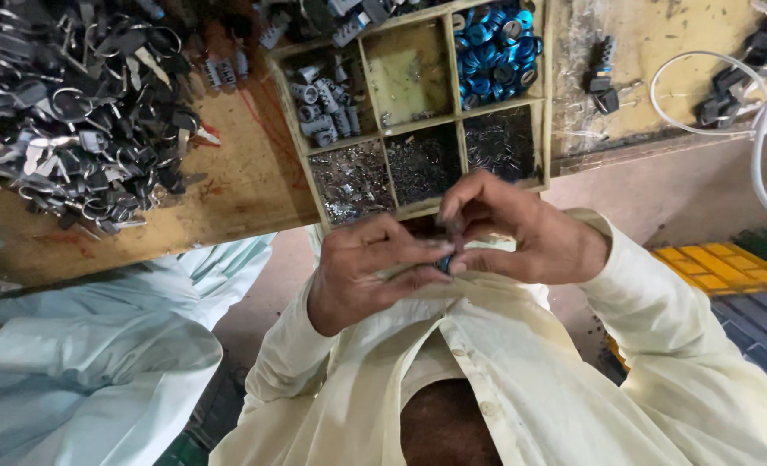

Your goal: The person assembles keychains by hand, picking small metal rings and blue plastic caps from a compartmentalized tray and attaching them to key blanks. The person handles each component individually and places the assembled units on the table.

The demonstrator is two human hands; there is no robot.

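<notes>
left hand [362,272] | grip pinching small blue round metal part [445,263] | right hand [521,233] | grip also closing on it | centre of frame, below divided wooden tray [369,86]

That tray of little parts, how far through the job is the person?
Done: nothing finished can be singled out. In hand: both hands, left and right, pinch one small blue part. Left: the tray holds blue rings, grey cylinders and tiny metal bits.
</notes>
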